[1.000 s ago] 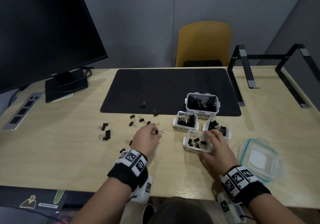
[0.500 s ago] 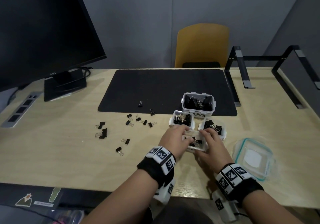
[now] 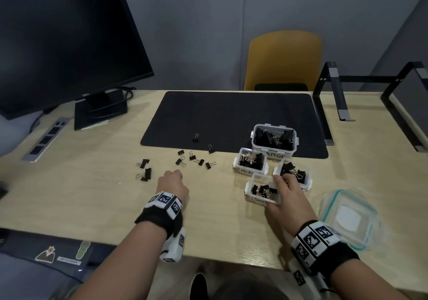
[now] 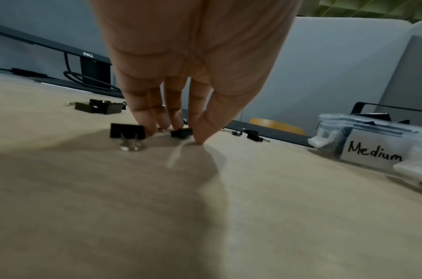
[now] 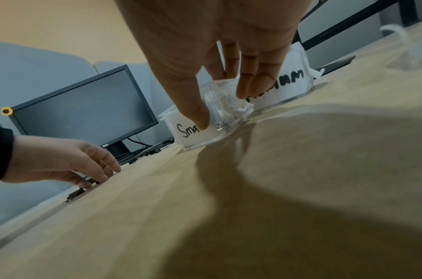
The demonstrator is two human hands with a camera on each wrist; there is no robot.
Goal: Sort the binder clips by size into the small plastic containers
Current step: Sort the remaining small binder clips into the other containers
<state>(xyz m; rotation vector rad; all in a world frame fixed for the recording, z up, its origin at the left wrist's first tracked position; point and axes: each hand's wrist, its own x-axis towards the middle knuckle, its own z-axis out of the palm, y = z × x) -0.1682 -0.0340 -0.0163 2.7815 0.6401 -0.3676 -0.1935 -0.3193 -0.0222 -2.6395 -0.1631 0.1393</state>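
Observation:
Small black binder clips [image 3: 196, 160] lie scattered on the wooden desk, with two bigger ones [image 3: 146, 174] further left. My left hand [image 3: 172, 181] reaches down among them. Its fingers and thumb [image 4: 200, 136] pinch a small clip [image 4: 181, 132] that lies on the desk, next to a bigger clip [image 4: 127, 131]. My right hand [image 3: 284, 191] grips the clear box labelled Small [image 3: 252, 197], with the thumb on its label [image 5: 193, 132] and the fingers over its far side. Two boxes labelled Medium [image 3: 240, 170] [image 3: 308, 181] and one labelled Large [image 3: 274, 155] stand just behind it, all holding clips.
A black desk mat [image 3: 231, 119] lies behind the clips, with a monitor [image 3: 58, 45] and a power strip [image 3: 46, 140] at the left. A teal-rimmed glass container [image 3: 347, 218] sits at the right front. A black metal stand [image 3: 335, 96] and a yellow chair [image 3: 282, 61] are at the back.
My left hand carried a clip to the Small box, then swung back left to the loose clips on the desk. The right hand stayed on the Small box.

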